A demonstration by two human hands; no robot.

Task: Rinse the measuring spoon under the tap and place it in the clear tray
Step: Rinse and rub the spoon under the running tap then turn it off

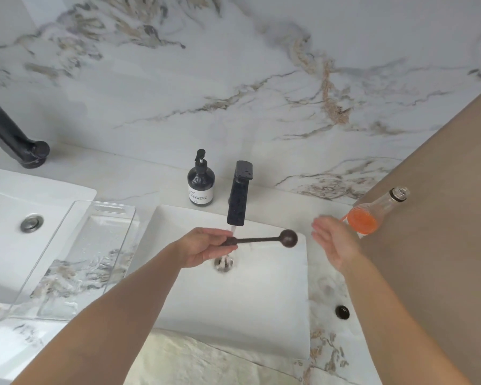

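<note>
Measuring spoon held under the running tap, over the sink.

We note the left hand (206, 247), palm up, pinching the handle end of the measuring spoon (261, 239); its shaft lies level beneath the tap (239, 194), bowl pointing right. The right hand (332, 241) hovers open, fingers spread, holding nothing. The clear tray (78, 259) sits left of the sink (233, 301).

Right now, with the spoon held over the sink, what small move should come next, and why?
Probably slide the left hand a little leftward, so the measuring spoon bowl comes under the tap. The water seems to fall on the handle near the fingers, while the bowl sits off to the right of the stream.
</note>
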